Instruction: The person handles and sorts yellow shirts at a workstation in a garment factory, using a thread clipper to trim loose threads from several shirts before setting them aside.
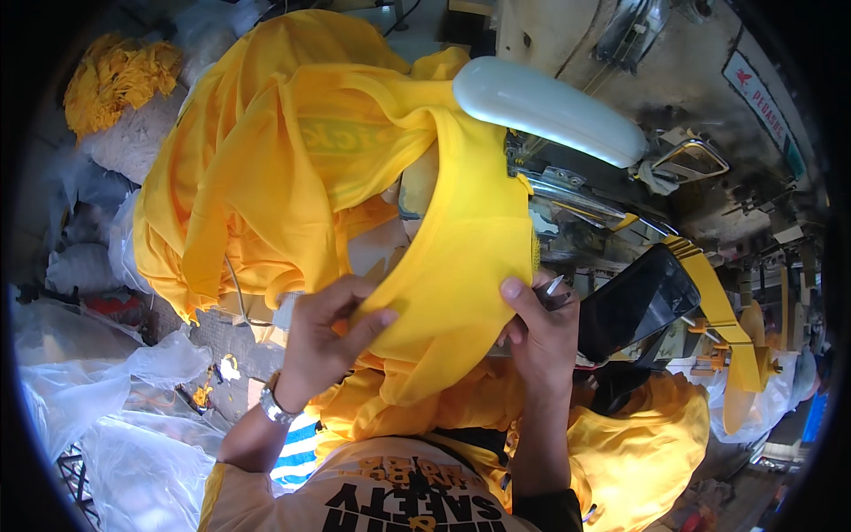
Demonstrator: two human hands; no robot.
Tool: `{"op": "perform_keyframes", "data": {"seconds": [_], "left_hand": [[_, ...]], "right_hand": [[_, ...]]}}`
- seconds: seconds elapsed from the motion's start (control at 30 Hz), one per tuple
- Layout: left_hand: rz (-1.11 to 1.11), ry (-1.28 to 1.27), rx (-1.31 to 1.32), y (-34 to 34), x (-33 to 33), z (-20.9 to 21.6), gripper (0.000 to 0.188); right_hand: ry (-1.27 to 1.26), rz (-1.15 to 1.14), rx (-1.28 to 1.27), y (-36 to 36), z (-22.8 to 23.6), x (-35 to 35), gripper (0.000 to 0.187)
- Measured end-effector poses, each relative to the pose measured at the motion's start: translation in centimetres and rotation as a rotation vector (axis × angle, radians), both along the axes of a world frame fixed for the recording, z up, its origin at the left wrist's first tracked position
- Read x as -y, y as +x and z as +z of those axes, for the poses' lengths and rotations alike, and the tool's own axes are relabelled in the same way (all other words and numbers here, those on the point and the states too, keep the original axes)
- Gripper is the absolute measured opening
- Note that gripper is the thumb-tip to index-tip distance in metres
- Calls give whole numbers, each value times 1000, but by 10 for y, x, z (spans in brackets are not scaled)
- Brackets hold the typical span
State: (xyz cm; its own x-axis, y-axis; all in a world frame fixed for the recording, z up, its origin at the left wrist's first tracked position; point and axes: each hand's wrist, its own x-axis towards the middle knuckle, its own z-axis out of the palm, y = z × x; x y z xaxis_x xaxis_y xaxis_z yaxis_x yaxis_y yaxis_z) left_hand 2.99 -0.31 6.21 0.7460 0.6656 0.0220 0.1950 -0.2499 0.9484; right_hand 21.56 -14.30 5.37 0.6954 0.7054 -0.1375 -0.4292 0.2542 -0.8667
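Observation:
A large yellow garment (266, 168) spreads over the work surface, its edge running up to the sewing machine's metal parts (523, 160). My left hand (341, 324) pinches the near left part of the cloth between thumb and fingers. At the cloth's right edge, my right hand (536, 324) grips the fabric with the thumb on top. A small metal tool (557, 288), perhaps thread snips, sticks out from that hand; its lower part is hidden. Between my hands the cloth is drawn fairly smooth.
A white rounded lamp-like part (550, 111) juts over the sewing machine (674, 53). Right of my right hand are a dark phone (638, 301) and a roll of yellow tape (749, 355). More yellow cloth (638, 443) lies near my lap; plastic bags (142, 443) lie at left.

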Motion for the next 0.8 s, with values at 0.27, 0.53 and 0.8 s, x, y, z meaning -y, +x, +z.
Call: {"op": "perform_keyframes", "data": {"seconds": [0.27, 0.53, 0.8], "left_hand": [[-14, 582, 27, 34, -38, 69, 13], [76, 739, 78, 33, -38, 20, 44], [183, 856, 86, -25, -52, 69, 40]], "right_hand": [[91, 27, -56, 0, -5, 4, 14], [88, 29, -71, -2, -9, 0, 9], [134, 145, -124, -5, -4, 6, 8]]}}
